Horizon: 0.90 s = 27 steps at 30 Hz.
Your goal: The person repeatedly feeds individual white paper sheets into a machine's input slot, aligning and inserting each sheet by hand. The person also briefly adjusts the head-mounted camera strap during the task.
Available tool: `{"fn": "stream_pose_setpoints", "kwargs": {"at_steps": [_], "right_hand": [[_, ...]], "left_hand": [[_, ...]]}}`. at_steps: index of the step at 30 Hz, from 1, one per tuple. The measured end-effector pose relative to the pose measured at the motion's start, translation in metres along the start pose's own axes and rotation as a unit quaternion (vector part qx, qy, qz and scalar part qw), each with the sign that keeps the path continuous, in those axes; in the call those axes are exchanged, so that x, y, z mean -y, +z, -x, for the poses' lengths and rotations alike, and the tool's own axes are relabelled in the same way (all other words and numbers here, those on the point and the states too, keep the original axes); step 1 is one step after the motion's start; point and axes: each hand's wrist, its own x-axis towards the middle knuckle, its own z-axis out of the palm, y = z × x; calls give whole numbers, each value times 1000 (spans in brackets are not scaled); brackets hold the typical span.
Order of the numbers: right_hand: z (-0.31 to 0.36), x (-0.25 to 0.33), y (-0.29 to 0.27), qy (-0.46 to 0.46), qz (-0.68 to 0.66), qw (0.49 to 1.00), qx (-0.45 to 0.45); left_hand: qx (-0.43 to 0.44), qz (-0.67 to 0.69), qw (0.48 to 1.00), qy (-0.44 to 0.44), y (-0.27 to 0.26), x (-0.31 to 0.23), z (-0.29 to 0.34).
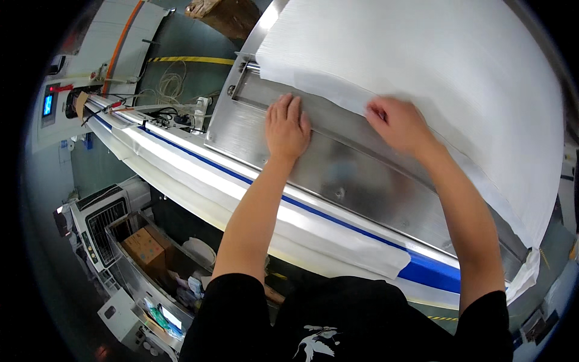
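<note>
The left hand rested on the metal plate, fingers loose; the right hand curled by the white sheet, cropped above, any grip hidden.

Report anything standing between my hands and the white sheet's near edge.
Nothing visible: your right hand is at the edge of the white sheet, and only the metal plate shows between your left hand and that edge.

Soft glare on metal plate; rim dark, edges bent.
</note>
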Motion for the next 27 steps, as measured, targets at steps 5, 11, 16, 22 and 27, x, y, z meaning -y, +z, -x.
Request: {"fn": "stream_pose_setpoints", "kwargs": {"at_steps": [5, 11, 16, 22, 27], "right_hand": [[-135, 44, 28, -108, -32, 992, -64], [-191, 55, 37, -85, 13, 995, -58], [-189, 55, 38, -55, 7, 996, -65], [-191, 48, 45, -74, 50, 987, -136], [-194, 42, 46, -76, 51, 984, -152]], "left_hand": [[10, 13, 1000, -14, -2, 0, -1], [16, 22, 999, -25, 0, 2, -2], [26, 33, 999, -26, 1, 1, -2], [-24, 70, 997, -38, -12, 9, -23], [-125, -11, 991, 46, -8, 50, -85]]}}
